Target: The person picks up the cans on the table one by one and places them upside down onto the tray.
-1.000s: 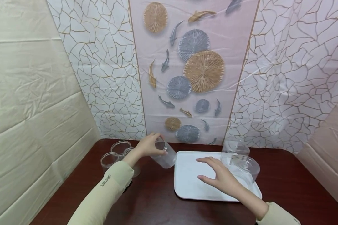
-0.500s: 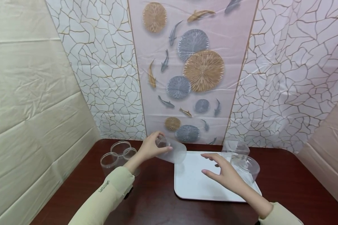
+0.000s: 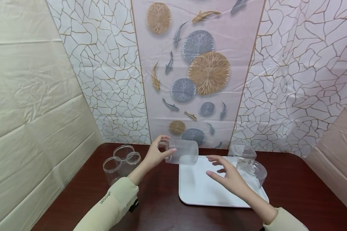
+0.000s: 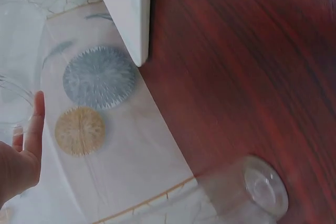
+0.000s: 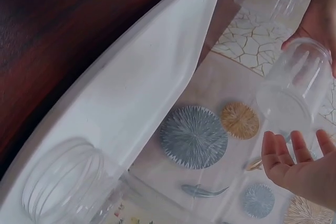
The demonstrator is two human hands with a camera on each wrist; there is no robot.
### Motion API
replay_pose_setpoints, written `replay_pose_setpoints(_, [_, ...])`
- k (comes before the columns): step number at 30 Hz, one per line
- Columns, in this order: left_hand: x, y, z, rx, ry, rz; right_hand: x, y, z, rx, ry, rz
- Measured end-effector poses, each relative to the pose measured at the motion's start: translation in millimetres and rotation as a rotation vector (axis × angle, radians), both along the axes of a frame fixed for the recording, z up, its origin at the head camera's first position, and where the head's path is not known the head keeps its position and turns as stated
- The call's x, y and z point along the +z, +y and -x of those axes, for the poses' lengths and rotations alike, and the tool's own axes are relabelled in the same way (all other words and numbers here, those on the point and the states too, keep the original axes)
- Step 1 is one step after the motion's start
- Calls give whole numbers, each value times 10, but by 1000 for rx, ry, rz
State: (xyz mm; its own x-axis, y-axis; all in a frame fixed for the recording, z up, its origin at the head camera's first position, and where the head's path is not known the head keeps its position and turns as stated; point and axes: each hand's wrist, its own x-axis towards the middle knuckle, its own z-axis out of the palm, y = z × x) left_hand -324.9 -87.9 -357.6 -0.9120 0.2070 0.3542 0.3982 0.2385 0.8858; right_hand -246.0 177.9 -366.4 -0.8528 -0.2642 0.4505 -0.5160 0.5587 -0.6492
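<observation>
My left hand [image 3: 155,154] grips a clear plastic jar [image 3: 182,153] round its mouth end. The jar lies sideways in the air, its base pointing right, over the left back corner of the white tray [image 3: 202,194]. Thumb and fingers sit on opposite sides of the rim. To the right, my right hand [image 3: 230,178] is held above the tray, fingers apart and slightly bent, holding nothing. In the right wrist view the fingers of the right hand [image 5: 302,171] are close to the jar's base [image 5: 286,108]; contact cannot be told.
Two clear jars, one round [image 3: 255,173] and one squarish [image 3: 241,150], stand mouth down on the tray's right side. At the table's left, three clear jars stand mouth up, including a wide one [image 3: 112,171]. A patterned cloth wall [image 3: 121,96] rises behind the dark red table [image 3: 159,205].
My left hand has turned the jar from a tilt to nearly horizontal, and its base has swung right and up over the tray. The right hand has shifted slightly right and up.
</observation>
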Motion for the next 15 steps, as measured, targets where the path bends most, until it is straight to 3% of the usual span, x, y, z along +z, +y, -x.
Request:
replay_pose_setpoints(4, [-13,54,-67,-33,1,-71,27,-26,-3,11,-94,76])
replay_pose_setpoints(10, [3,132,-267,-66,69,-19,61,-38,3,25,-248,233])
replay_pose_setpoints(15, [-25,170,-347,-127,32,-69,82,-55,8,42,-405,385])
